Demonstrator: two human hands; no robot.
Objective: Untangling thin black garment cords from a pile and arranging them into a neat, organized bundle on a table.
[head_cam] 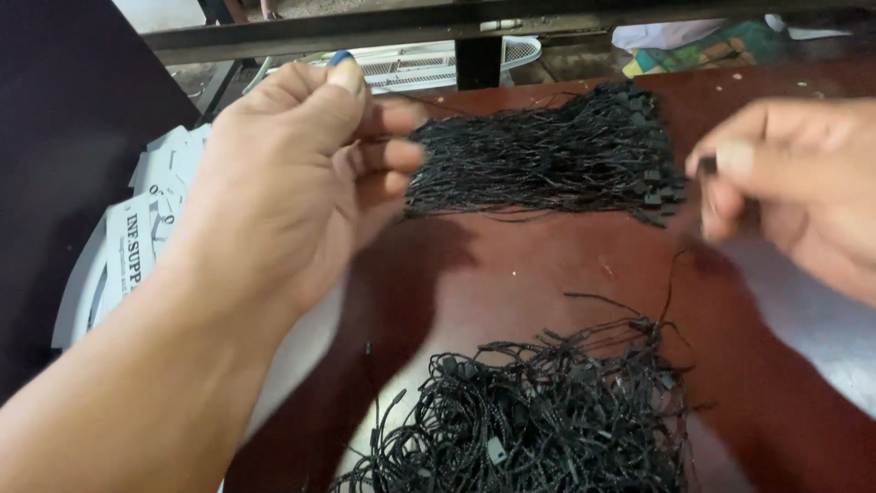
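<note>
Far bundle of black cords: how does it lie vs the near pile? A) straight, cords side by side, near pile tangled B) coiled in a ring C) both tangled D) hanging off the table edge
A: the far bundle of black cords lies in straight, parallel strands between the left hand and the right hand, while the near pile is a loose tangle of loops on the reddish-brown table.

Straight bundle of black tag strings [547, 155] lies flat across the far bench; a tangled black heap [538, 420] sits nearer.
</note>
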